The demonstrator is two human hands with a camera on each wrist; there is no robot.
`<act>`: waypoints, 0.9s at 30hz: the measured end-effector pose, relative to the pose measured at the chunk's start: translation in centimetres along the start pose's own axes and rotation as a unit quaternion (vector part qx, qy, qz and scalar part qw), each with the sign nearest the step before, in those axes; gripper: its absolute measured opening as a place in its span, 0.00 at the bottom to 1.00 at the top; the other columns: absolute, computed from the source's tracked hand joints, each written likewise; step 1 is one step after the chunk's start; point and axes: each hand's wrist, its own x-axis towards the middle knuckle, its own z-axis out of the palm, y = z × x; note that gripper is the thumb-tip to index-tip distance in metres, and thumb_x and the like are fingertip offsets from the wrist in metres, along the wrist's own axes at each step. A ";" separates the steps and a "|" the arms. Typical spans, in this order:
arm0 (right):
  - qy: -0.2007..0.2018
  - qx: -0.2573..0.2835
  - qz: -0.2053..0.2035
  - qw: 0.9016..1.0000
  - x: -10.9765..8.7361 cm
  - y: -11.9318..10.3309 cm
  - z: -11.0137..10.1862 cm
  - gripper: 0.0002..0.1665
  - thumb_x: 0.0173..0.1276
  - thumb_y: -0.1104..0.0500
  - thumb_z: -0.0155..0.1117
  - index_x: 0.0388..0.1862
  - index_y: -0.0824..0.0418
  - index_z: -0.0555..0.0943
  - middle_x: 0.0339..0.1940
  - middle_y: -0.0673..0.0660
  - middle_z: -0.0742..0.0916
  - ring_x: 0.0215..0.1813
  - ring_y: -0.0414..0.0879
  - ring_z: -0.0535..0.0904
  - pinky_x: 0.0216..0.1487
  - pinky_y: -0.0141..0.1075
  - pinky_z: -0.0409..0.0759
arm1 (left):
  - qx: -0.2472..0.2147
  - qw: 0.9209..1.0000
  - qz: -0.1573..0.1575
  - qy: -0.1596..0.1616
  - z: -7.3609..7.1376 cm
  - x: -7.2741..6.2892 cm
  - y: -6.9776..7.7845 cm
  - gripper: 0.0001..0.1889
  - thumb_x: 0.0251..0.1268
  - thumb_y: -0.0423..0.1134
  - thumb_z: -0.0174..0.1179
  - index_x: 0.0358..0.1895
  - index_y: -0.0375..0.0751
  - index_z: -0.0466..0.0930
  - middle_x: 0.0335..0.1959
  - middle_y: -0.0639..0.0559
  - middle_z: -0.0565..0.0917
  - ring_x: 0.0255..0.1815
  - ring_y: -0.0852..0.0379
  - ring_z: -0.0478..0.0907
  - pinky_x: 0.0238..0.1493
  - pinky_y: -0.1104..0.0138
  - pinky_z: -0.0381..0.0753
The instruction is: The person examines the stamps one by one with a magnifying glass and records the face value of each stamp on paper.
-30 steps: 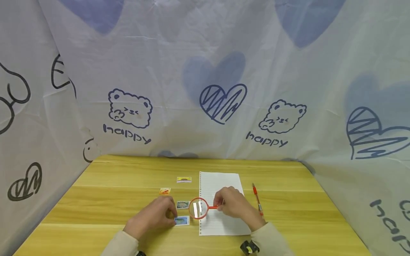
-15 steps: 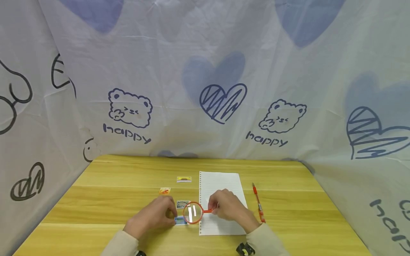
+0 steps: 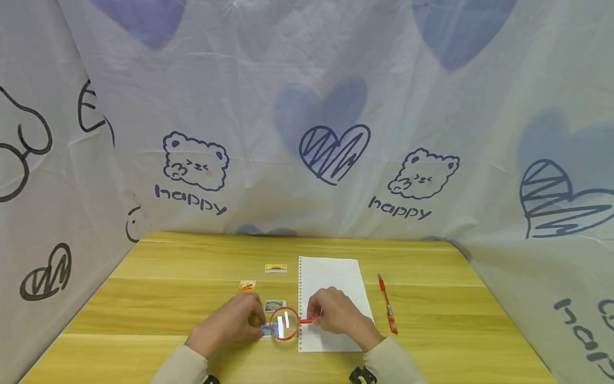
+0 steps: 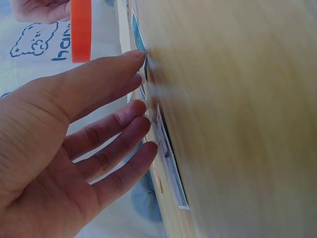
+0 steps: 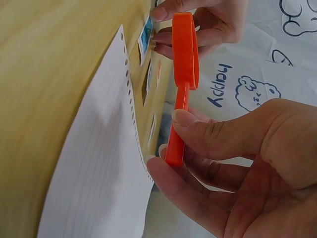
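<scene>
My right hand (image 3: 333, 313) pinches the handle of a red magnifying glass (image 5: 185, 52) between thumb and fingers. Its round lens overlaps the right part of a blue stamp (image 3: 266, 330) in the head view, with white glare on the glass. At that stamp's left edge, the thumb and index finger of my left hand (image 3: 235, 322) grip it; the other fingers are spread along the table in the left wrist view. Just beyond lies a green-grey stamp (image 3: 274, 305). The left wrist view catches the magnifying glass edge-on, as an orange-red band (image 4: 81, 30) above the thumb.
Under the right hand lies a lined sheet of paper (image 3: 331, 272) with punched holes on its left side. A red pen (image 3: 387, 305) rests right of it. Farther back are a yellow stamp (image 3: 275, 268) and an orange-red stamp (image 3: 247, 285). Printed white cloth (image 3: 268, 106) surrounds the wooden table (image 3: 192, 256).
My right hand has moved the magnifying glass left and slightly nearer to me, from beside the blue stamp to over its right part. My left hand has stayed at the stamp.
</scene>
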 end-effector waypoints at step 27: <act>0.004 -0.005 -0.006 1.000 0.2 0.0 0.9 0.13 0.50 0.74 0.76 0.22 0.57 0.85 0.20 0.49 0.85 0.24 0.34 0.68 0.28 0.28 0.68 | 0.012 1.000 -0.001 -0.001 0.1 0.0 -0.1 0.07 0.50 0.33 0.78 0.33 0.43 0.90 0.35 0.56 0.83 0.37 0.63 0.76 0.39 0.72 0.77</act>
